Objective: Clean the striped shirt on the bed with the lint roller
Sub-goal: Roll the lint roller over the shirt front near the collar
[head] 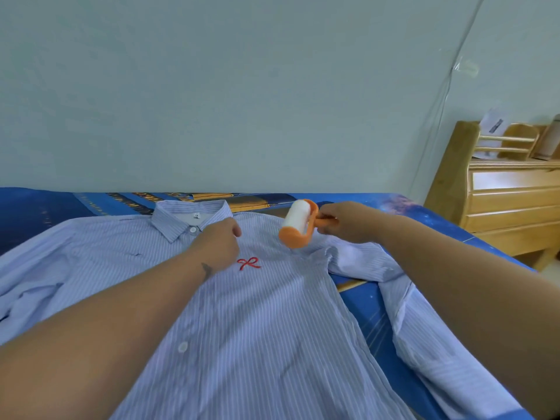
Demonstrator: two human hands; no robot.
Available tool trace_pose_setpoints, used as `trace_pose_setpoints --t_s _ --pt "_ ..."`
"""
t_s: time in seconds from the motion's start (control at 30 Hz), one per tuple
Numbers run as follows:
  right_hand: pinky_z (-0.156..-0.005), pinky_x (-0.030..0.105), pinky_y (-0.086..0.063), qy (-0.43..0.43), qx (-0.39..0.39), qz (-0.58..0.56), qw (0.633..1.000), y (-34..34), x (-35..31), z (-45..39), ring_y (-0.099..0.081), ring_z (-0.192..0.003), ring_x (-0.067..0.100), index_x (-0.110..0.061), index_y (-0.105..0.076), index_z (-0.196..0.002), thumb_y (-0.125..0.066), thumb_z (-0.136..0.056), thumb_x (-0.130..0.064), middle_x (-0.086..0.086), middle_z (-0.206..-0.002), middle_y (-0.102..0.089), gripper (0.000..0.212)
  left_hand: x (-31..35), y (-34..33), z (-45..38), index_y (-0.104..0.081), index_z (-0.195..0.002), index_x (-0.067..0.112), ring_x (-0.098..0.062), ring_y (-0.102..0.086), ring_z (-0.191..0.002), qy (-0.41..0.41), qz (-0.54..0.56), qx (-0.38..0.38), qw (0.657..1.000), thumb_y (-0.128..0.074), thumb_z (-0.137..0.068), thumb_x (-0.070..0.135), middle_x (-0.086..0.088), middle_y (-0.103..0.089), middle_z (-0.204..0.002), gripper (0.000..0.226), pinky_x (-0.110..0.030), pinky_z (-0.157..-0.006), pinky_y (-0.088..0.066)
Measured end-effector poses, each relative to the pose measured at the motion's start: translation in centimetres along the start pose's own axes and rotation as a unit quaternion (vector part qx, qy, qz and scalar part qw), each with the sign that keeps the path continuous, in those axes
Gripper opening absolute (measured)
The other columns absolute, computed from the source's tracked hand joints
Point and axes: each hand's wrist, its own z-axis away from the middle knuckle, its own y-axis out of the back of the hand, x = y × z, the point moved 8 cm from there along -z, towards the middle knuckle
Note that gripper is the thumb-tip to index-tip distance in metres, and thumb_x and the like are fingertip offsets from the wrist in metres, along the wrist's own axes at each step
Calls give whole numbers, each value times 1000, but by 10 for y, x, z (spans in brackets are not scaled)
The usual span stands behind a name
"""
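Note:
A light blue striped shirt [272, 322] lies flat on the bed, collar toward the wall, with a red bow embroidered on the chest. My right hand [345, 221] grips the orange handle of a lint roller [298, 223]; its white roll rests on the shirt's shoulder area on the right. My left hand [219, 242] presses down on the shirt just below the collar, fingers curled, beside the red bow.
The bed has a blue patterned sheet [372, 301] and stands against a pale wall. A wooden headboard with shelves and drawers [509, 204] rises at the right. The shirt's right sleeve drapes toward the bed's near right edge.

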Motion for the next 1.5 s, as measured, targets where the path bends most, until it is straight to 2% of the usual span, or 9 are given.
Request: trace_pose_setpoints --t_s 0.2,0.3,0.43,0.63,0.87,1.0,1.13,1.33,1.5 --pt "-55 23 -29 55 -75 129 987 -15 -59 4 -50 -81 13 -39 -60 -106 -48 -90 -47 -17 -78 -50 21 -31 18 12 -47 -97 19 -21 -58 -93 0 -35 -48 998 -50 -87 4 -4 -63 -102 18 -32 -80 -48" --pt "-64 27 -40 84 -90 167 978 -25 -94 -4 -53 -89 14 -34 -62 -114 -43 -93 -49 -12 -97 -61 32 -38 23 17 -47 -97 19 -23 -58 -95 -8 -59 -53 997 -52 -86 3 -5 -61 -103 20 -36 -85 -49" --pt "-80 40 -51 95 -107 172 975 -37 -137 -17 -58 -96 19 -29 -65 -111 -40 -94 -47 -6 -103 -65 35 -46 30 23 -47 -91 22 -18 -58 -90 -5 -60 -55 997 -60 -84 7 1 -61 -96 21 -28 -76 -46" --pt "-77 41 -52 121 -98 185 970 -44 -180 -31 -57 -87 20 -20 -67 -101 -39 -95 -42 -3 -91 -61 36 -58 33 32 -42 -100 22 -17 -57 -83 3 -39 -51 998 -56 -85 7 -3 -61 -95 25 -27 -65 -44" --pt "-58 23 -32 95 -127 139 977 -47 -144 -15 -53 -81 18 -18 -67 -105 -43 -97 -40 3 -94 -64 34 -49 28 36 -51 -105 19 -21 -57 -100 -16 -105 -51 993 -58 -87 12 -5 -62 -112 20 -32 -83 -48" --pt "-69 28 -39 65 -135 149 977 -40 -104 5 -52 -83 21 -17 -67 -101 -45 -96 -38 5 -94 -64 31 -41 21 40 -63 -110 18 -19 -56 -100 -58 -176 -76 980 -52 -90 29 -3 -62 -114 25 -29 -83 -46" --pt "-59 21 -31 18 -157 152 976 -31 -58 30 -47 -75 18 -21 -58 -81 -44 -95 -39 -4 -74 -51 27 -41 16 46 -62 -112 17 -21 -56 -99 -60 -195 -77 976 -49 -90 37 -4 -57 -116 33 -32 -83 -47" --pt "-73 27 -41 -51 -178 221 957 -8 -4 56 -52 -78 13 -26 -66 -100 -53 -91 -35 -8 -86 -60 18 -43 14 54 -60 -115 15 -22 -56 -101 -68 -180 -63 979 -46 -93 39 -6 -52 -118 36 -34 -87 -48" --pt "-65 25 -38 -89 -111 191 971 34 10 48 -54 -75 13 -24 -64 -96 -54 -87 -41 -7 -82 -62 22 -41 19 54 -57 -119 14 -22 -56 -102 -66 -136 -51 987 -53 -90 34 -7 -53 -119 36 -33 -87 -48"
